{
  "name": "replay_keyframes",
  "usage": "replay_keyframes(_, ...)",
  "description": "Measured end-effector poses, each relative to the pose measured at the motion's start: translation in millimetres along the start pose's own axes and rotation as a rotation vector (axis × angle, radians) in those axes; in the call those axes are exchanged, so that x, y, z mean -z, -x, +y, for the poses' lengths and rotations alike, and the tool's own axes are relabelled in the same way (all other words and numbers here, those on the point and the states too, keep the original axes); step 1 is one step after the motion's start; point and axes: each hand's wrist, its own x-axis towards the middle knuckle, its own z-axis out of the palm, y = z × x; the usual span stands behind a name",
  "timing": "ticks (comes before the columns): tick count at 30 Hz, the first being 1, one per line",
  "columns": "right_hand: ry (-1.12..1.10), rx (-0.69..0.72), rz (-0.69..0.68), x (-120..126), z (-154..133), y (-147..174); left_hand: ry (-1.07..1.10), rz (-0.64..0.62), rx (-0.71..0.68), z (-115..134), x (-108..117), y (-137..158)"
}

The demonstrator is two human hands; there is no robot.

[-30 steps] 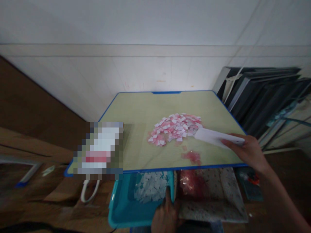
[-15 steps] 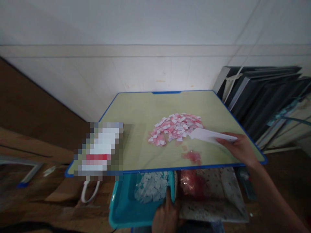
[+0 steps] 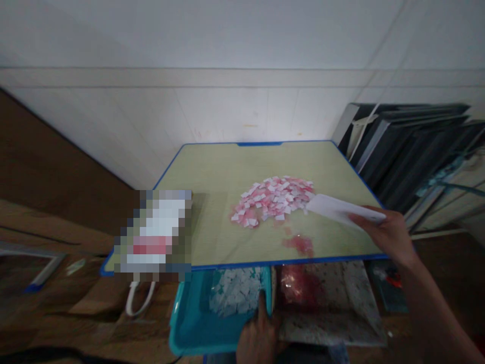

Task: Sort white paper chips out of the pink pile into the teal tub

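Observation:
My right hand (image 3: 392, 230) is closed around the handle end of a flat white scraper (image 3: 341, 209). The blade points left, its tip beside the right edge of a pile of small white paper squares and wet pink stuff (image 3: 278, 197). Below the pile, a pink wet smear (image 3: 299, 245) marks the pale board (image 3: 212, 167). At the bottom, my left hand (image 3: 257, 336) grips the near right corner of a teal tub (image 3: 182, 328), index finger stretched along the inside of its rim; the thumb is hidden. White squares (image 3: 237, 293) lie inside the tub.
Right of the tub sits a stained metal tray (image 3: 341, 323) holding a glossy red mass (image 3: 299, 288). A blurred-out white box-like object (image 3: 159, 227) stands at the board's left. Dark panels (image 3: 413, 136) lean at the right, and a pale wall (image 3: 242, 111) rises behind the board.
My right hand has drawn the scraper rightward and slightly up, away from the pile's lower right edge. My left hand, the tub and the pile look the same.

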Motion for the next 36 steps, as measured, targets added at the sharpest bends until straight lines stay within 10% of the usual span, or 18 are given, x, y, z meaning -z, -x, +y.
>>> replay_keyframes(27, -0.105, 0.147, -0.318, -15, -13, -23, -0.02, 0.109, -0.012, -1, -10, 0)
replay_keyframes(36, -0.09, 0.231, -0.233, -24, -21, -22, -0.023, 0.151, -0.011, -2, -13, -1)
